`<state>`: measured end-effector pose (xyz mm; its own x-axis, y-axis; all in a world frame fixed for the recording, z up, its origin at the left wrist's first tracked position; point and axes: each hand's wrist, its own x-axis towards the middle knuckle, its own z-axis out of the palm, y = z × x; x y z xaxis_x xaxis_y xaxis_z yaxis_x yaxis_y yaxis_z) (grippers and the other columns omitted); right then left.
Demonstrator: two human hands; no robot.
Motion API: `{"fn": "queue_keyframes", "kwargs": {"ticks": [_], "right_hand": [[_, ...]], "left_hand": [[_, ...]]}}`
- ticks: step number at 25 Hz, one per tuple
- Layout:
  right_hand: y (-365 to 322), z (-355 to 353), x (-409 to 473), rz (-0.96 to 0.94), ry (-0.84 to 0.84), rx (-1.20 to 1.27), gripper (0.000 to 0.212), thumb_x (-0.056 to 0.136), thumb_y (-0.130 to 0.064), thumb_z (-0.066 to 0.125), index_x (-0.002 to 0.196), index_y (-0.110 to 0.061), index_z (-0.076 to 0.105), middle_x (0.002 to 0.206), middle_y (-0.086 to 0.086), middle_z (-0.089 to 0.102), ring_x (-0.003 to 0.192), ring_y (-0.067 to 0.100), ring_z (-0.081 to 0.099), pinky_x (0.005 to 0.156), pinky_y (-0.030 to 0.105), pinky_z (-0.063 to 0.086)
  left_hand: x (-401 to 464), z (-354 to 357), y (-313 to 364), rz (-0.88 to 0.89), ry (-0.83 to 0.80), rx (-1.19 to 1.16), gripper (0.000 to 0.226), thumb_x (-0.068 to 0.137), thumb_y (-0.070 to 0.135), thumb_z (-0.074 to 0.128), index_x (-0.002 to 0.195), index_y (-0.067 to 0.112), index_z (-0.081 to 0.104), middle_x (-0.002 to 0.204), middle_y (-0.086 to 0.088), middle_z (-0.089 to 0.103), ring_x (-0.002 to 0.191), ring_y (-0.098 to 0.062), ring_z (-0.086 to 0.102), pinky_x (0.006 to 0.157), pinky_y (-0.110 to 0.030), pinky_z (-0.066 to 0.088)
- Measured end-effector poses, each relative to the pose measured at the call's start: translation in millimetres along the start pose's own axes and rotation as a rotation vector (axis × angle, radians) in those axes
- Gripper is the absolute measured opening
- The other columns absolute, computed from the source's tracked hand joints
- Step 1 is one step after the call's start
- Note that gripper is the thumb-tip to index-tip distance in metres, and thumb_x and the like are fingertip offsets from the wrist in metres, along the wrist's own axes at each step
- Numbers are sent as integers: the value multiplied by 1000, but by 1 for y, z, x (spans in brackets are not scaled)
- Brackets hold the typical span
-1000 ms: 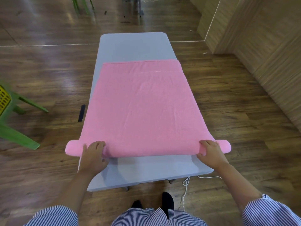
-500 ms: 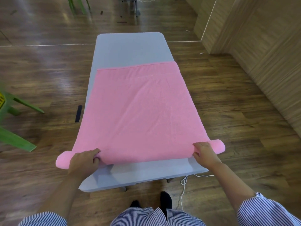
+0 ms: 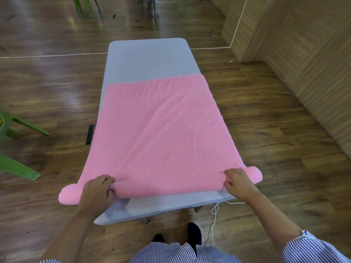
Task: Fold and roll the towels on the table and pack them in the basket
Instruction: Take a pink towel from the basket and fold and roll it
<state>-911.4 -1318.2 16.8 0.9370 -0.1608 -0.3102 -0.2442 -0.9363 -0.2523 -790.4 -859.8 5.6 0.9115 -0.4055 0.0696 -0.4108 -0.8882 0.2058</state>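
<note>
Towel roll lies under left hand and right hand grip.

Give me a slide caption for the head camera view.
Both hands, left and right, roll a pink towel from its near edge on a grey table.

Views: one only, the head camera, so no second view shares the scene.
Position: worn on the person's head, above the near short end of the grey table.
Facing: forward and steeply down along the table's length, towards the wooden wall corner beyond.
Nearness: close to the near table edge; left hand and right hand sit low in frame, the person's striped clothing at the bottom border.
Lens: wide-angle; floor lines and table edges bow outward.
</note>
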Motion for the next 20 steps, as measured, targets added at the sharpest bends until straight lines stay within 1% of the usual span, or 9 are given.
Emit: {"fn": "queue_keyframes", "kwargs": {"ticks": [2,5,8,10,12,13,15,18,20], "right_hand": [[0,1,-2,-41,118,3,48,70,-25,44,115,-10,56,109,7,57,106,29,51,106,50,28],[2,7,-3,-115,311,-19,34,74,-20,44,100,-11,64,97,5,63,91,28,61,97,58,38],[6,10,-3,-143,259,-50,40,67,-20,55,105,-10,66,102,5,65,97,25,62,96,57,39],[9,11,-3,-150,207,-76,47,58,-14,68,106,-9,66,100,5,66,95,27,63,94,54,42],[12,9,-3,-166,190,-65,41,61,-16,63,102,-11,68,94,2,69,89,28,65,93,51,43],[12,6,-2,-169,181,-56,41,66,-21,54,102,-13,68,92,1,69,88,27,65,94,49,42],[12,2,0,-162,143,-41,52,70,-29,38,110,-14,67,96,1,68,95,25,62,103,43,35],[12,-2,3,-122,115,-12,49,71,-21,50,119,-16,61,110,0,62,109,21,54,112,46,24],[13,2,3,-123,188,-2,49,69,-10,63,117,-13,59,114,4,59,110,26,53,107,54,27]], "left_hand": [[-6,-2,4,-5,60,27,39,66,24,38,91,11,65,95,-3,67,84,-26,62,70,-42,42],[-15,-2,8,-5,61,32,37,73,25,39,90,11,68,93,-3,69,83,-28,65,71,-41,42],[-17,2,2,16,-1,15,43,71,35,45,96,8,67,96,-4,68,87,-28,63,84,-46,45],[-20,6,-1,42,-78,36,54,64,43,49,103,9,64,102,-5,66,93,-26,59,92,-49,42],[-21,7,-2,49,-116,53,59,61,45,49,106,9,64,103,-5,66,95,-26,60,94,-51,41],[-21,7,-2,53,-106,50,58,61,44,48,105,10,64,103,-5,66,95,-26,61,94,-51,41],[-18,6,-3,71,-53,41,53,63,42,49,104,10,64,106,-6,64,98,-27,59,94,-50,40],[-19,7,-4,117,64,49,49,69,39,51,103,7,65,107,-12,64,102,-27,54,95,-50,37],[-22,8,-3,133,145,62,42,74,35,50,100,7,67,105,-10,66,100,-26,57,97,-53,35]]}}
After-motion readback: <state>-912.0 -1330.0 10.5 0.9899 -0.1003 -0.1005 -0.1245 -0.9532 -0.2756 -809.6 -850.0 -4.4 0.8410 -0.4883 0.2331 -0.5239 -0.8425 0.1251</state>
